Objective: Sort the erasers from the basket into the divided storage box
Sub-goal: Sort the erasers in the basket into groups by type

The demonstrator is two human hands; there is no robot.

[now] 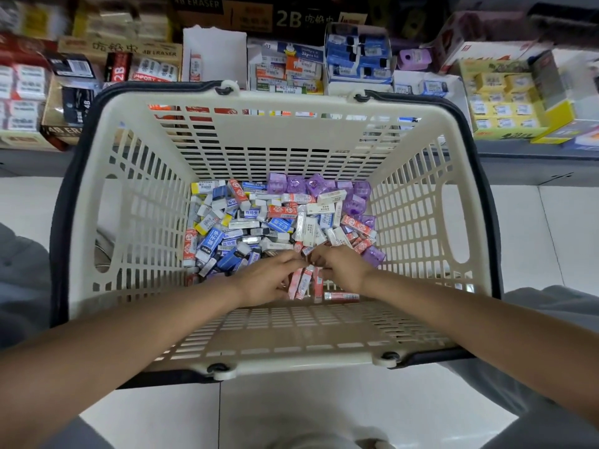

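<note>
A cream plastic basket (278,345) with dark handles stands on the floor in front of me. Its bottom holds a heap of several erasers (259,222): blue, red-and-white, yellow, white and purple ones. Both my hands reach into the near side of the heap. My left hand (269,278) curls its fingers round a row of red-and-white erasers (303,283) standing on edge. My right hand (343,265) meets it from the right and pinches the same bunch with its fingertips. Open display boxes of erasers (285,71) stand on the shelf behind the basket.
The shelf at the back is packed with eraser cartons, among them a blue-eraser box (356,56), a yellow box (505,98) and brown 4B boxes (120,47). White floor tiles (324,409) lie around the basket. My knees flank it.
</note>
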